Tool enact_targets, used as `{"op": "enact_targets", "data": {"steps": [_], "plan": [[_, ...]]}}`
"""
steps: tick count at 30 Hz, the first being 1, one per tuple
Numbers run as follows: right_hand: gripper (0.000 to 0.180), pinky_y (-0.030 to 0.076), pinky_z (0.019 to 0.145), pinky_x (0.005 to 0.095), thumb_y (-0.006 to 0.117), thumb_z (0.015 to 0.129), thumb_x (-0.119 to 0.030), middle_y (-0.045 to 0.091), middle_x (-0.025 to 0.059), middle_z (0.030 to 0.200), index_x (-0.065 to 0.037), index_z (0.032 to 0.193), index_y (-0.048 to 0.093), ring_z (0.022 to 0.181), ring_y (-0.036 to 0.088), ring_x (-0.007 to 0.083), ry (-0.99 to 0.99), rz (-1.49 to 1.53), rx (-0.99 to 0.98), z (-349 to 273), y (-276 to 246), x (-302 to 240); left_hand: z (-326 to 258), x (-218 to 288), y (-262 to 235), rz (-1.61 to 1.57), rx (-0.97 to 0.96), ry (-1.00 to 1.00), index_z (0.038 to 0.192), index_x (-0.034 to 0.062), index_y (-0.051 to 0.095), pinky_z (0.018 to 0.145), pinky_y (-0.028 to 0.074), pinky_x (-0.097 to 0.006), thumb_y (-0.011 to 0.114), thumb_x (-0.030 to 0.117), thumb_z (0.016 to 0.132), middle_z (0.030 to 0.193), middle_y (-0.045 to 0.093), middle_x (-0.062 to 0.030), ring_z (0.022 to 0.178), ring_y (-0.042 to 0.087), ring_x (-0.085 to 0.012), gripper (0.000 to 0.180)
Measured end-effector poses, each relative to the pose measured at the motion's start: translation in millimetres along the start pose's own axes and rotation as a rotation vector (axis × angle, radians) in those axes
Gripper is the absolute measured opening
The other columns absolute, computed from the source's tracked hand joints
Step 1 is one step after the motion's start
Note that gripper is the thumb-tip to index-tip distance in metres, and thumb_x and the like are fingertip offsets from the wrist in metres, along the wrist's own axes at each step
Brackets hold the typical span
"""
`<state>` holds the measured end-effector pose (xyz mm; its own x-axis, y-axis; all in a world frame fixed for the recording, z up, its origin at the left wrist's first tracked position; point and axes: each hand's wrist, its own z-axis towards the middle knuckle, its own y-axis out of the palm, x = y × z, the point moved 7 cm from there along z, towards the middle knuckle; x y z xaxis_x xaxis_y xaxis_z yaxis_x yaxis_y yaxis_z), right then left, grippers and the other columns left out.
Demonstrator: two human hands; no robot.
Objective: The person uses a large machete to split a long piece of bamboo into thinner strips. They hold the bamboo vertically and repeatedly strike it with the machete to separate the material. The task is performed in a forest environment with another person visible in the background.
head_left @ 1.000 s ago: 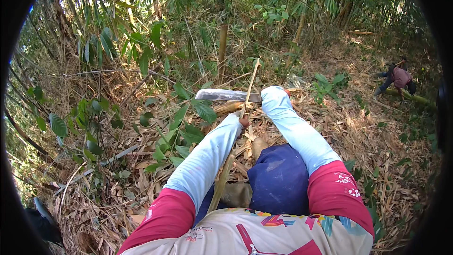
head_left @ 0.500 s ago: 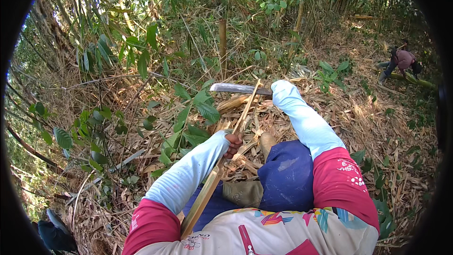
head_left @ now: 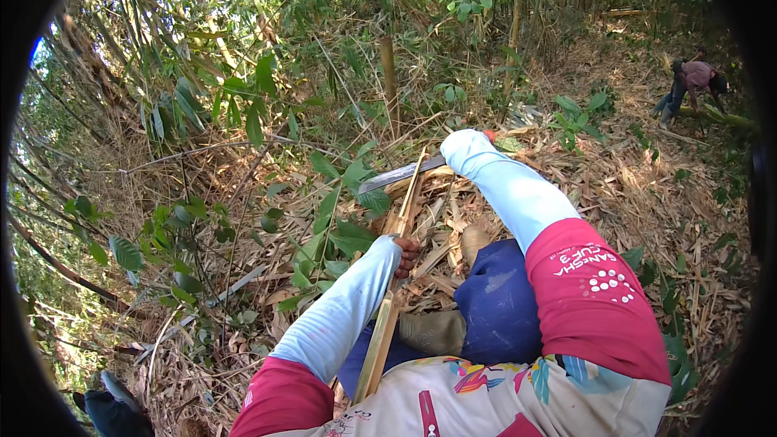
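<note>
Your left hand (head_left: 406,257), its dark fingers curled narrow, holds a long, pale yellow split-bamboo strip (head_left: 377,348). The strip runs obliquely from the front of your cream, patterned shirt (head_left: 396,405) at the near side, through the left hand, to a thin far end. Your right hand (head_left: 460,148), farther out and to the right, holds a long, flat, grey metal blade (head_left: 396,176); the light blue sleeve (head_left: 506,190) hides its fingers, so you cannot tell their exact wrap. The blade points left and slightly toward you, crossing the strip near its far end; contact between the two cannot be confirmed. Your dark blue trouser knee (head_left: 498,303) stands to the right of the strip, with a tan boot (head_left: 473,244) just beyond it. Dry brown leaf litter (head_left: 599,186) covers the ground. At the far right, a co-worker (head_left: 698,81) bends over a greenish pole (head_left: 720,116).
</note>
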<state>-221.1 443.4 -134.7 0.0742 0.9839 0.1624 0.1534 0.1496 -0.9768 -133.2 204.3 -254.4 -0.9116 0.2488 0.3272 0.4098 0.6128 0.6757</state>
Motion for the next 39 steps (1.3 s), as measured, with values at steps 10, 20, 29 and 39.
{"op": "enact_targets", "data": {"steps": [10, 20, 29, 39], "plan": [[0.024, 0.053, 0.075, 0.0468, 0.059, 0.081, -0.017, 0.069, 0.0182, 0.098, -0.005, 0.099, 0.071, 0.09, 0.067, 0.0362, 0.102, 0.309, -0.091, 2, 23, -22, -57, 32, -14, 0.465, 0.353, 0.243, 0.095, 0.0109, 0.05, 0.035, 0.028, -0.029, 0.06, 0.012, 0.082, 0.056, 0.04, 0.001, 0.039, 0.036, -0.0116, 0.016], [0.019, 0.053, 0.073, 0.0411, 0.057, 0.079, -0.011, 0.068, 0.0167, 0.084, -0.003, 0.087, 0.073, 0.083, 0.067, 0.034, -0.449, -0.079, 0.077, -18, 20, -67, -90, 35, -59, 0.79, 0.448, 0.576, 0.091, 0.0045, 0.056, 0.055, 0.04, -0.027, 0.07, 0.017, 0.071, 0.069, 0.052, -0.0021, 0.061, 0.05, -0.0127, 0.028], [0.018, 0.053, 0.074, 0.0435, 0.058, 0.079, -0.014, 0.068, 0.0188, 0.089, -0.005, 0.09, 0.069, 0.087, 0.066, 0.0357, -0.255, 0.431, 0.177, -43, 2, -80, -92, 3, -26, 0.303, 0.294, 0.351, 0.095, 0.0107, 0.05, 0.038, 0.027, -0.028, 0.065, 0.017, 0.085, 0.06, 0.04, 0.002, 0.041, 0.036, -0.0102, 0.019], [0.024, 0.052, 0.082, 0.0429, 0.059, 0.082, -0.017, 0.068, 0.02, 0.098, -0.003, 0.099, 0.07, 0.093, 0.066, 0.0357, 0.264, 0.411, -0.039, -32, 18, 19, -120, -19, -20, 0.275, 0.255, 0.451, 0.096, 0.0093, 0.051, 0.036, 0.026, -0.025, 0.063, 0.01, 0.085, 0.056, 0.037, 0.003, 0.04, 0.033, -0.0083, 0.016]]}}
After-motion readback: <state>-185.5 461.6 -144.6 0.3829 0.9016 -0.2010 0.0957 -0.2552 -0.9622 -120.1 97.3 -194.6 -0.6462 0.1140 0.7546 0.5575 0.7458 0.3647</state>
